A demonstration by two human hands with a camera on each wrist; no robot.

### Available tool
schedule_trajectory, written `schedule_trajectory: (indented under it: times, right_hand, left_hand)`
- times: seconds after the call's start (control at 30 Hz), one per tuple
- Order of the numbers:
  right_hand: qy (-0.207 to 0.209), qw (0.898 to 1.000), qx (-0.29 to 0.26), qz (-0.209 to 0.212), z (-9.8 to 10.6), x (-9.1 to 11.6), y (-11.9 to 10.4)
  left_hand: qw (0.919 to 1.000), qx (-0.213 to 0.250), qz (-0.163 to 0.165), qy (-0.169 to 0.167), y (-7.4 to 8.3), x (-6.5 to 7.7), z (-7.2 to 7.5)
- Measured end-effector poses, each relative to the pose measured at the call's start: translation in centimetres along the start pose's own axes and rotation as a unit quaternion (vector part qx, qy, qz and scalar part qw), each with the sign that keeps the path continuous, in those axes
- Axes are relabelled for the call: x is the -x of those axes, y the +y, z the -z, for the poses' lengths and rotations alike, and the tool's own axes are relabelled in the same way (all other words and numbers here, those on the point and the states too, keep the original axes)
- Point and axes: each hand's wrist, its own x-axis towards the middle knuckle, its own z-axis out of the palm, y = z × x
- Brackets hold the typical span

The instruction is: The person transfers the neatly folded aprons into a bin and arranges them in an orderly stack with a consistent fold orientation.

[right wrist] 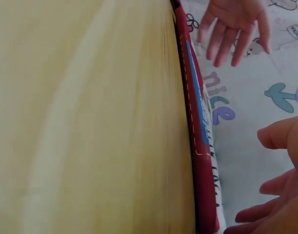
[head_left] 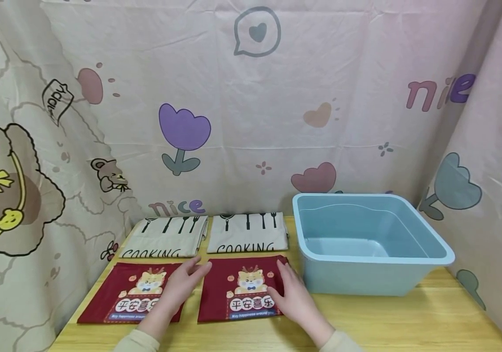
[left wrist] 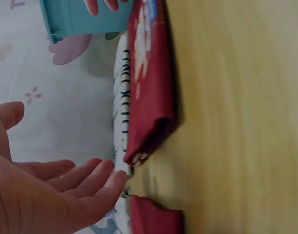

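Two folded dark red cloths with a cartoon dog print lie side by side, a left one [head_left: 105, 291] and a right one [head_left: 215, 288]. My left hand [head_left: 182, 285] is over the gap between them, fingers spread and holding nothing. At the right edge of the right red cloth, my right hand [head_left: 294, 292] has its fingers extended, thumb over the print. In the left wrist view, the left hand's palm [left wrist: 51, 200] faces the folded edge of the right red cloth [left wrist: 156, 83]. Both hands hold nothing.
Behind the red cloths lie two folded white cloths with "COOKING" lettering, a left one [head_left: 158, 239] and a right one [head_left: 248, 238]. A light blue plastic bin [head_left: 365, 278] stands to the right on the wooden table [head_left: 365, 322]. Printed curtains [head_left: 242, 107] enclose the back and sides.
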Motion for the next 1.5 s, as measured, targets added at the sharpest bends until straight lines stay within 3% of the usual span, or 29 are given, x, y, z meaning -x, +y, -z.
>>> schedule_trajectory:
  times: [0.23,0.57,0.87,1.03,1.17,1.3,1.37,1.5]
  right_hand:
    - [0.0,0.999,-0.019,-0.027,-0.3,-0.1,0.1]
    - [0.01,0.997,-0.056,-0.044,-0.3,-0.3,0.3]
    - [0.025,0.996,-0.061,-0.054,-0.2,-0.6,0.5]
    - [0.035,0.994,-0.081,-0.064,-0.4,-0.7,0.7]
    - [0.038,0.982,-0.165,-0.086,-0.6,-0.9,0.9]
    - [0.034,0.956,-0.267,-0.12,-0.6,-1.1,1.3]
    - [0.029,0.946,-0.293,-0.136,-0.6,-1.2,1.4]
    - [0.02,0.937,-0.312,-0.154,-0.5,-1.3,1.5]
  left_hand:
    - [0.9976,0.039,0.047,-0.032,-0.7,0.1,-0.7]
    - [0.995,0.068,0.066,-0.032,-1.2,-0.7,-1.1]
    - [0.9945,0.085,0.061,-0.008,-1.6,-1.1,-1.6]
    - [0.996,0.072,0.049,0.019,-2.0,-1.2,-1.9]
    - [0.9964,0.055,0.05,0.041,-2.5,-1.2,-1.9]
    - [0.9965,0.047,0.058,0.039,-2.8,-1.1,-2.0]
    - [0.9963,0.048,0.062,0.035,-2.9,-1.0,-2.0]
    - [0.9959,0.056,0.062,0.035,-3.2,-1.0,-1.9]
